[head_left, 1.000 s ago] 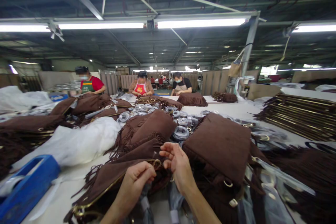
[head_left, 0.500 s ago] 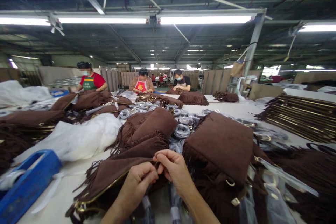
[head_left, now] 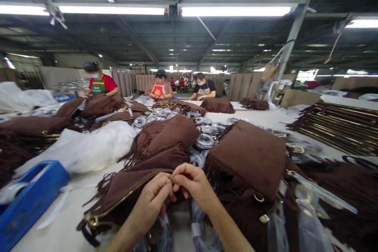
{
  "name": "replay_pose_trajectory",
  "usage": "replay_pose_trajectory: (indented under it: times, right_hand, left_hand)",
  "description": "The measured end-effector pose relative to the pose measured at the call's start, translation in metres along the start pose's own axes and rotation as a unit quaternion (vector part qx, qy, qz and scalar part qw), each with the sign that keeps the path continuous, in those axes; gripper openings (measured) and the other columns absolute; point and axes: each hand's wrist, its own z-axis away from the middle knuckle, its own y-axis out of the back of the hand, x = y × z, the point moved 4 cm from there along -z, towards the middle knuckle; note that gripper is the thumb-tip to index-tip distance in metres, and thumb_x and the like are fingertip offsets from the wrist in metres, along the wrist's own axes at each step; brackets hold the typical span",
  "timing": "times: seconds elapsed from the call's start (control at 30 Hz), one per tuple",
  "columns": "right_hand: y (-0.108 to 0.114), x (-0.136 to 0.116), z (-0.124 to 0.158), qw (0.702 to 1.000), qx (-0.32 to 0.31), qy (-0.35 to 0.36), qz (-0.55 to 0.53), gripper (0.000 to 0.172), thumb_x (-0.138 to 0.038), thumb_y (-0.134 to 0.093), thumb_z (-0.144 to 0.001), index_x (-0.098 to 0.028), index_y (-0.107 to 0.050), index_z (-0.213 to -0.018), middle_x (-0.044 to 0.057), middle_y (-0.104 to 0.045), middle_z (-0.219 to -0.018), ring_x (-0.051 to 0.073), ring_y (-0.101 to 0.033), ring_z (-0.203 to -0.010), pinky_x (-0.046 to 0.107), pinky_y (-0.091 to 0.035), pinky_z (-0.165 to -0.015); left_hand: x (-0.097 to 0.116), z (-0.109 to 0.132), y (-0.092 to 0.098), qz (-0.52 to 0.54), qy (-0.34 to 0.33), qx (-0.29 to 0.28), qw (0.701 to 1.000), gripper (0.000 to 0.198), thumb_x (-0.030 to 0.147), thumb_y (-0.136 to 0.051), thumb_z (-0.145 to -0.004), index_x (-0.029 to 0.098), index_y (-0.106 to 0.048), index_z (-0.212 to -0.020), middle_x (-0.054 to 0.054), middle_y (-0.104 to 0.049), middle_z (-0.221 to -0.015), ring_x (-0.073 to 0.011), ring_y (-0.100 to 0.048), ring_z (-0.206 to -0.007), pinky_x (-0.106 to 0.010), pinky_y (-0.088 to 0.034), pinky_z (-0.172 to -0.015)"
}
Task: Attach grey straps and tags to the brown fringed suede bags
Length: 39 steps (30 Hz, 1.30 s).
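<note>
My left hand (head_left: 154,195) and my right hand (head_left: 193,184) meet in front of me, thumbs and fingers pinched together at the right end of a brown fringed bag (head_left: 130,183). The exact small part between the fingertips is hidden. Along the bag's near edge runs a gold zip (head_left: 121,202), ending at my fingers; a dark strap with gold hardware (head_left: 93,222) sits at its left corner. Just right of my hands rests another brown fringed bag (head_left: 249,157) with gold rings. Below my wrists lie plastic-wrapped straps (head_left: 201,236).
At left stands a blue tape dispenser (head_left: 37,201), beside white wrapping (head_left: 94,149). Coiled wrapped straps (head_left: 204,141) and more brown bags (head_left: 174,136) cover the table's middle. Gold-edged pieces (head_left: 339,126) are stacked at right. Co-workers (head_left: 102,82) work across the table.
My view has tilted and shifted slightly. My fingertips remain together at the bag's zip end, with the grip slightly altered. The co-worker at the far right has moved an arm outward.
</note>
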Motion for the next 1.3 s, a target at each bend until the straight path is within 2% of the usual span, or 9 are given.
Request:
replay_pose_trajectory:
  times: [0.17,0.37,0.63,0.87,1.0,1.13,1.23,1.3]
  right_hand:
    - [-0.001,0.004,0.0,1.0,-0.009,-0.012,0.004,0.019,-0.035,-0.072,-0.07,-0.016,-0.068,-0.072,-0.002,-0.064,-0.054,0.008,-0.053,-0.044,0.016,-0.036,-0.037]
    - [-0.002,0.008,0.001,0.999,-0.024,-0.017,0.012,0.018,-0.034,-0.071,-0.072,-0.016,-0.07,-0.075,-0.002,-0.065,-0.054,0.008,-0.053,-0.044,0.017,-0.039,-0.039]
    - [-0.004,0.008,0.002,0.999,-0.029,-0.008,0.029,0.017,-0.033,-0.07,-0.073,-0.016,-0.068,-0.073,-0.002,-0.064,-0.055,0.008,-0.052,-0.045,0.018,-0.04,-0.041]
    - [-0.004,0.002,0.003,0.994,-0.02,0.032,0.107,0.008,-0.021,-0.06,-0.075,-0.017,-0.066,-0.07,-0.004,-0.061,-0.056,0.009,-0.054,-0.049,0.017,-0.043,-0.044]
    - [-0.006,0.006,0.005,0.983,-0.017,0.058,0.175,0.011,-0.015,-0.057,-0.078,-0.017,-0.065,-0.071,-0.004,-0.06,-0.059,0.009,-0.055,-0.051,0.018,-0.046,-0.048]
    - [-0.006,0.006,0.003,0.975,-0.001,0.102,0.198,0.014,-0.015,-0.054,-0.083,-0.018,-0.067,-0.076,-0.003,-0.06,-0.067,0.01,-0.058,-0.056,0.02,-0.049,-0.052]
    - [-0.005,-0.012,0.007,0.95,0.021,0.131,0.284,0.015,-0.015,-0.053,-0.086,-0.019,-0.067,-0.084,0.001,-0.063,-0.079,0.012,-0.061,-0.064,0.022,-0.049,-0.058]
    - [-0.01,-0.032,0.017,0.905,0.046,0.172,0.387,0.017,-0.013,-0.05,-0.088,-0.019,-0.065,-0.083,0.001,-0.064,-0.082,0.014,-0.061,-0.073,0.024,-0.047,-0.065]
  left_hand:
    - [-0.001,0.002,0.0,-0.016,-0.007,-0.01,1.0,0.038,0.048,-0.044,-0.091,0.017,-0.051,-0.07,0.003,-0.048,-0.075,-0.0035,-0.041,-0.042,-0.014,-0.033,-0.035]
    - [-0.004,0.003,0.003,-0.037,-0.018,-0.008,0.999,0.034,0.042,-0.041,-0.093,0.019,-0.049,-0.069,0.004,-0.045,-0.068,-0.0065,-0.041,-0.046,-0.016,-0.035,-0.038]
    - [0.005,0.003,0.002,-0.065,-0.039,0.014,0.997,0.03,0.032,-0.041,-0.091,0.019,-0.051,-0.066,0.005,-0.038,-0.059,-0.0102,-0.035,-0.053,-0.02,-0.03,-0.047]
    - [0.001,0.001,0.002,-0.097,-0.051,0.056,0.992,0.03,0.033,-0.04,-0.09,0.019,-0.045,-0.064,0.004,-0.04,-0.064,-0.0119,-0.037,-0.061,-0.022,-0.031,-0.056]
    - [-0.001,0.001,0.006,-0.119,-0.039,0.086,0.988,0.032,0.035,-0.04,-0.089,0.021,-0.039,-0.06,0.004,-0.038,-0.062,-0.0123,-0.036,-0.06,-0.023,-0.03,-0.056]
    - [-0.002,-0.003,0.01,-0.136,-0.053,0.077,0.986,0.032,0.035,-0.041,-0.089,0.02,-0.042,-0.061,0.004,-0.042,-0.063,-0.0128,-0.038,-0.061,-0.023,-0.032,-0.058]
    - [-0.002,-0.005,0.015,-0.135,-0.047,0.073,0.987,0.033,0.036,-0.042,-0.089,0.02,-0.043,-0.06,0.004,-0.042,-0.061,-0.0125,-0.039,-0.059,-0.024,-0.031,-0.057]
    - [-0.001,-0.007,0.018,-0.135,-0.033,0.066,0.988,0.033,0.037,-0.042,-0.088,0.019,-0.047,-0.06,0.005,-0.042,-0.057,-0.0124,-0.039,-0.056,-0.024,-0.031,-0.055]
